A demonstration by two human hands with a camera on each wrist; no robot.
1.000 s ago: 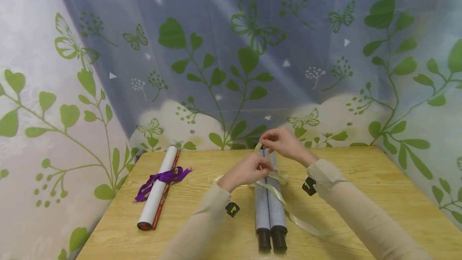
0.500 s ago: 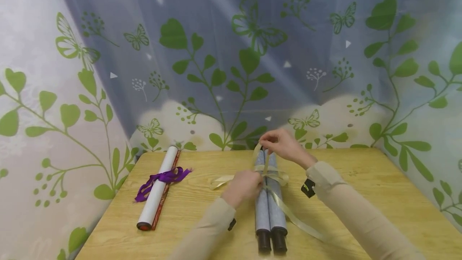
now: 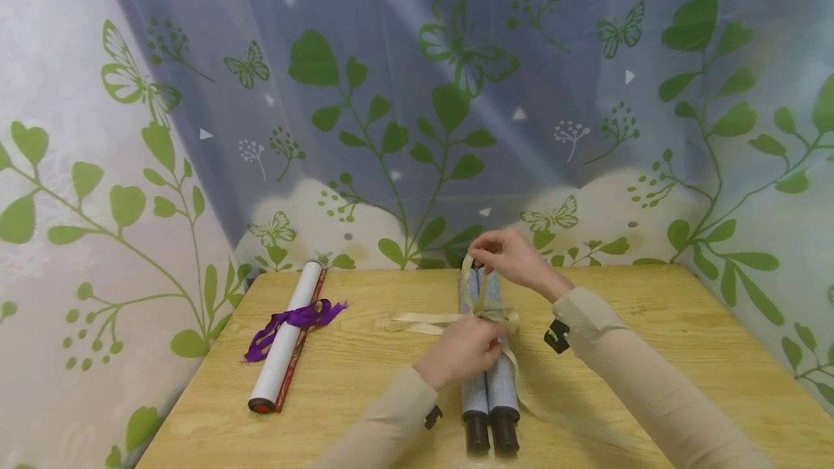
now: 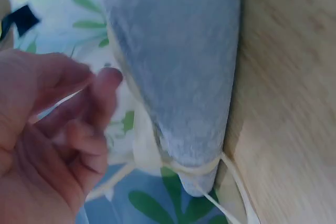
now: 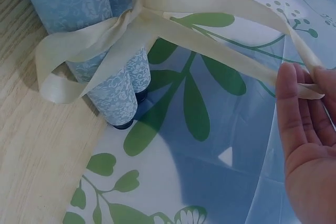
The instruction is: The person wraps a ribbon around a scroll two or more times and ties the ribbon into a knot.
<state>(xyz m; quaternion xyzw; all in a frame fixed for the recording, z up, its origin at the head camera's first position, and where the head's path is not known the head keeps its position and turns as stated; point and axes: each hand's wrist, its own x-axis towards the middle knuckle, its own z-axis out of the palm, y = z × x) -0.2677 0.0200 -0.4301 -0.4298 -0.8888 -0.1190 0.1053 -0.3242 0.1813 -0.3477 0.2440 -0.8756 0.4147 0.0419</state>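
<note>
Two grey-blue patterned scrolls (image 3: 475, 375) with dark end knobs lie side by side, cream ribbon (image 5: 210, 48) wound and knotted around them. Beyond their far end, my right hand (image 3: 511, 259) pinches a raised loop of that ribbon; the right wrist view shows two strands running from the knot to the fingertips. My left hand (image 3: 462, 349) is over the scrolls just on the near side of the knot, its fingers bent. In the left wrist view the fingertips (image 4: 110, 80) overlap a ribbon strand along the scroll's edge; I cannot tell whether they grip it.
At left on the wooden table (image 3: 365, 396) lies a white rolled scroll (image 3: 302, 292) with a red edge, tied with purple ribbon (image 3: 306, 315). A curtain (image 3: 404, 93) printed with leaves and butterflies hangs behind the table. A cream ribbon loop sticks out left of the scrolls.
My left hand has moved down and toward the right, from above the knot to its near side. The right hand keeps its pinch on the raised loop. The trailing ribbon tail at right now looks blurred.
</note>
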